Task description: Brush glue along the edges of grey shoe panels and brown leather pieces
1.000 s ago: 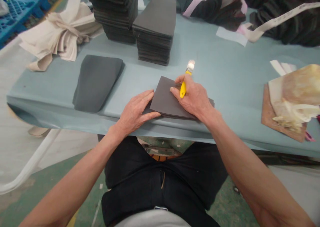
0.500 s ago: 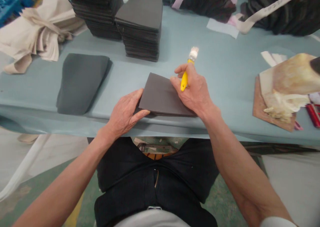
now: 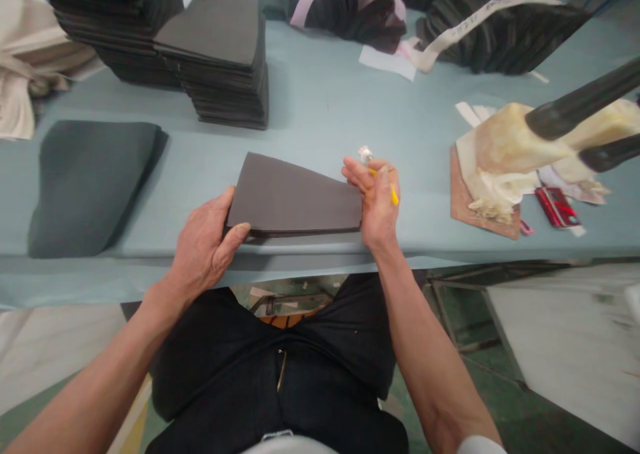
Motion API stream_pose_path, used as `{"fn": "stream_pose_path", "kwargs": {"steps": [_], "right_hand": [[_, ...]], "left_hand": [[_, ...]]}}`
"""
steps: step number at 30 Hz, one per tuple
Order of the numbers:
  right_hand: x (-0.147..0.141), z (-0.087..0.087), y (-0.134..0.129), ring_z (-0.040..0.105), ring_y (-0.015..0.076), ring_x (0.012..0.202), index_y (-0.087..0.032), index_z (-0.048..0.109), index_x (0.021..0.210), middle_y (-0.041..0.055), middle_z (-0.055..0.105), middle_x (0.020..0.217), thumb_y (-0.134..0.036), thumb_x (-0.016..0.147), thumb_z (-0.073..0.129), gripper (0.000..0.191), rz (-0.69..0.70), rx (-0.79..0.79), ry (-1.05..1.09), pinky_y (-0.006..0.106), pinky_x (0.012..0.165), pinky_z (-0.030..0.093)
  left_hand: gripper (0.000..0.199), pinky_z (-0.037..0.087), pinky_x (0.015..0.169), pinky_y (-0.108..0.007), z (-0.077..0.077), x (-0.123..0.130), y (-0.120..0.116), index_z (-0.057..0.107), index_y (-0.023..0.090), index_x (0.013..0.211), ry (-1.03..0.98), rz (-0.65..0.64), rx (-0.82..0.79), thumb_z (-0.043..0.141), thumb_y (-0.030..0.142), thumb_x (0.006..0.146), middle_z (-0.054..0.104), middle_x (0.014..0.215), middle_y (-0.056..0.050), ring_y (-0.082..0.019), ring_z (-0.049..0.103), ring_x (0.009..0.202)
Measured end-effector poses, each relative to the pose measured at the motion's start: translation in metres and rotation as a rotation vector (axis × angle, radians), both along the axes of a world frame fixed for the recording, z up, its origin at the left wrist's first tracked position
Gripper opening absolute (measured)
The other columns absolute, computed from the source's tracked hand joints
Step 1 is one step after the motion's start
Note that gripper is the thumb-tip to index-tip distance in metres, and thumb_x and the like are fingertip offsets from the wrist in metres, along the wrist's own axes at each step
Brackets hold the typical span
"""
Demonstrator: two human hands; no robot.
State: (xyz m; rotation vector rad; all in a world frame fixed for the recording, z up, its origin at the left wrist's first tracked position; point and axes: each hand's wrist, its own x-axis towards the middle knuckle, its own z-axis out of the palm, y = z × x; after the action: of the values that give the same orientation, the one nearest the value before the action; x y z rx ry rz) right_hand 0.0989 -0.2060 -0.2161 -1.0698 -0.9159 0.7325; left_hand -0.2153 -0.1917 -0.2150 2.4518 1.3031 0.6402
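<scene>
A small stack of dark grey, tapered sheets (image 3: 300, 201) lies near the table's front edge. My left hand (image 3: 207, 241) grips its left end, with the thumb at the near corner and the fingertips along the far side. At the right end, my right hand (image 3: 377, 204) touches the stack's short edge with its palm side. Tucked in that same hand is a paintbrush (image 3: 393, 194) with a yellow handle. Its pale bristles point away from me, and the fingers partly hide it.
More dark sheets (image 3: 90, 187) lie at the left. Tall stacks of dark pieces (image 3: 225, 61) stand behind. On the right are brushes with black handles (image 3: 575, 101), crusted with pale glue, on a brown board (image 3: 463, 201), and a red box (image 3: 557, 207). Black bundles (image 3: 490, 37) lie at the back.
My right hand has moved off the top of the stack to its right end, and the paintbrush has tilted. My left hand stays at the left end. The whole view has shifted.
</scene>
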Motion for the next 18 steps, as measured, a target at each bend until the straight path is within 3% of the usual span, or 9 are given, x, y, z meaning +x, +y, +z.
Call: {"fn": "stream_pose_path", "kwargs": {"steps": [3,6,11,18], "right_hand": [[-0.0041,-0.002,0.0026,0.08,0.0232,0.108,-0.027,0.052,0.114,0.0051,0.081,0.117,-0.077,0.103,0.05,0.051,0.006,0.011,0.006,0.049,0.114,0.054],[-0.0056,-0.0035,0.0031,0.08,0.0231,0.106,-0.028,0.049,0.114,0.0069,0.081,0.115,-0.079,0.103,0.041,0.054,-0.022,-0.037,-0.038,0.048,0.112,0.056],[-0.006,-0.0052,0.0041,0.082,0.0235,0.096,-0.028,0.044,0.113,0.0096,0.082,0.112,-0.082,0.101,0.035,0.056,-0.051,-0.074,-0.053,0.048,0.103,0.06],[-0.0073,-0.0017,0.0044,0.082,0.0235,0.097,-0.027,0.044,0.114,0.0093,0.083,0.107,-0.087,0.099,0.034,0.062,-0.074,-0.085,-0.087,0.048,0.109,0.058]], "left_hand": [[0.088,0.048,0.119,-0.057,-0.0026,0.0013,-0.001,0.034,0.008,0.169,0.049,0.035,0.013,0.031,0.071,0.109,0.061,0.155,-0.027,-0.043,0.06,0.143],[0.091,0.05,0.118,-0.058,-0.0067,0.0023,-0.0017,0.033,0.011,0.169,0.074,0.066,0.065,0.033,0.077,0.107,0.063,0.154,-0.026,-0.043,0.061,0.143],[0.079,0.053,0.115,-0.063,-0.0092,0.0028,-0.0013,0.032,0.023,0.17,0.039,0.051,0.116,0.044,0.07,0.108,0.064,0.155,-0.019,-0.044,0.064,0.139],[0.075,0.052,0.117,-0.062,-0.0027,0.0058,-0.0033,0.033,0.025,0.17,0.041,0.064,0.084,0.045,0.068,0.108,0.063,0.155,-0.015,-0.042,0.063,0.14]]}}
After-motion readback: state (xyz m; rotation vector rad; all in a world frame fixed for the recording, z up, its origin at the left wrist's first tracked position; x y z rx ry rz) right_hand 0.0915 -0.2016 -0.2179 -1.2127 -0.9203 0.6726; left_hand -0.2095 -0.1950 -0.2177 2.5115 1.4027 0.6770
